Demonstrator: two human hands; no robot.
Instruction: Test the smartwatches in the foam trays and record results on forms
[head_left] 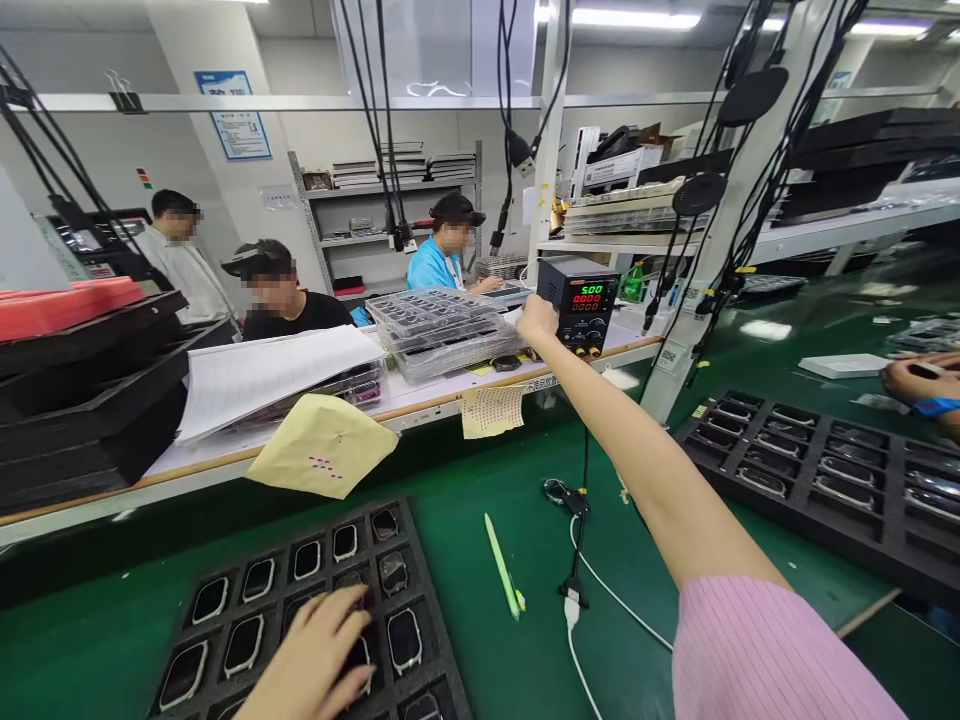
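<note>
My left hand (319, 645) lies over a black foam tray (431, 600) of smartwatches at the bottom left. Its fingers are apart and bent across the slots, with thumb and fingertips around one smartwatch (361, 660), partly covered. Whether it grips that watch is hard to see. My right arm reaches far forward to the shelf. There my right hand (538, 320) is closed at the left side of a bench power supply (577, 300) with lit green and red digits. What those fingers hold, if anything, is hidden.
A green pen (500, 565) and a white USB cable (574, 620) lie on the green table. At right is another watch tray (795, 500), near another person's hands (922, 380). Clear plastic trays (442, 330) and black trays (90, 420) load the shelf. Cables hang overhead. Several people sit or stand beyond.
</note>
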